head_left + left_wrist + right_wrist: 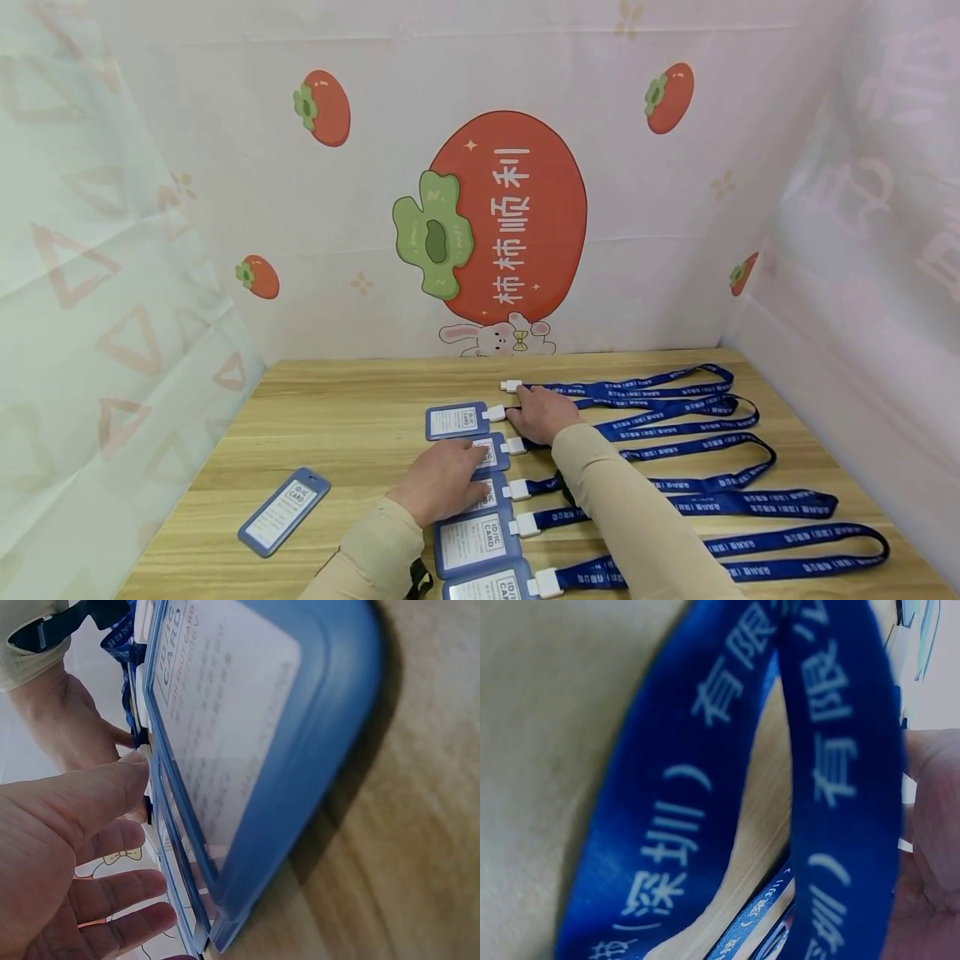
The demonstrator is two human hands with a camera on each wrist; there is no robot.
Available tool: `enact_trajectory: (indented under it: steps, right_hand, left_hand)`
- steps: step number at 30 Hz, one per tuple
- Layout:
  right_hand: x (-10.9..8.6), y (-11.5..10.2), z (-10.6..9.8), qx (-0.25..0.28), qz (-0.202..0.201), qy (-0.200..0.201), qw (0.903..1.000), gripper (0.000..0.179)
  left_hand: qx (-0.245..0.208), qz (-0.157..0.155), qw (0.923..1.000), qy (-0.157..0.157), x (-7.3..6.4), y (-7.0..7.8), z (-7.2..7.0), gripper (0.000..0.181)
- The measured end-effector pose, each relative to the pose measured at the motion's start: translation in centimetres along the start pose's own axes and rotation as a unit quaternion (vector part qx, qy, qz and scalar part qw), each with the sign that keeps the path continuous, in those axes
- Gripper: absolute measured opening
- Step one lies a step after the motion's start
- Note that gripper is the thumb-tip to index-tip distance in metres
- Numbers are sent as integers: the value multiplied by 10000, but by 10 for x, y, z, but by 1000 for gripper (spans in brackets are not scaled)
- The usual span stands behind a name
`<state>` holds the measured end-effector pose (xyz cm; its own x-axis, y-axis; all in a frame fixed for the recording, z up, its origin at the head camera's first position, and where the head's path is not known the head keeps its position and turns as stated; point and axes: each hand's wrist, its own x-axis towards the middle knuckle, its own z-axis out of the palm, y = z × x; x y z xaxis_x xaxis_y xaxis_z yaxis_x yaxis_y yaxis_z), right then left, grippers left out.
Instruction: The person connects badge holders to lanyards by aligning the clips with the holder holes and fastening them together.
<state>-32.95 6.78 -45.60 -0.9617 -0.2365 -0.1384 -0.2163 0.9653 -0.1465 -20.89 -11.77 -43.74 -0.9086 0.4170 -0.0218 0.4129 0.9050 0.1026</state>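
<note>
Several blue ID card holders (477,542) lie in a column, each joined by a white clip (527,524) to a blue lanyard (750,503). My left hand (442,482) is over the middle holders, its fingers loosely extended; in the left wrist view its thumb is close to a holder's edge (300,825). At the far end, my right hand (546,414) rests fingers down by the farthest lanyard's white clip (512,386), which has no holder on it. Lanyard straps (847,772) fill the right wrist view, and that hand shows only partly at its edge.
A loose blue card holder (285,511) lies by itself on the left of the wooden table (360,400). Lanyard loops spread toward the table's right edge. Printed cloth walls (360,192) stand behind and on both sides.
</note>
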Motion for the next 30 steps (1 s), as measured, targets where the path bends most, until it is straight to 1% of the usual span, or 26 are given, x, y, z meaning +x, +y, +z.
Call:
enact_trajectory:
  steps: [6,9,12,18,22,26,30]
  right_hand:
    - [-1,-1,0,19,5,-20,10000,62]
    - [-2,-1,-1,36,-21,-20,10000,61]
    - [-3,-2,-2,45,-59,-6,10000,60]
    - [-2,-2,-2,39,-58,-11,10000,60]
    - [-2,-1,-1,52,-45,-2,10000,60]
    - [-2,0,-1,25,-75,23,10000,59]
    - [-1,1,-2,-3,-96,0,10000,59]
  left_hand:
    - [-58,-20,10000,-16,2,-2,0,56]
    - [-145,-78,9999,-35,2,-3,0,57]
    - [-177,-188,9996,-59,1,-5,0,59]
    - [-259,-525,9983,-73,-3,-9,1,65]
    - [-480,-815,9955,-80,-10,-13,-2,68]
    - [-634,-1097,9919,-62,-21,-21,-5,70]
    - [-607,-1316,9894,6,-36,-33,-8,70]
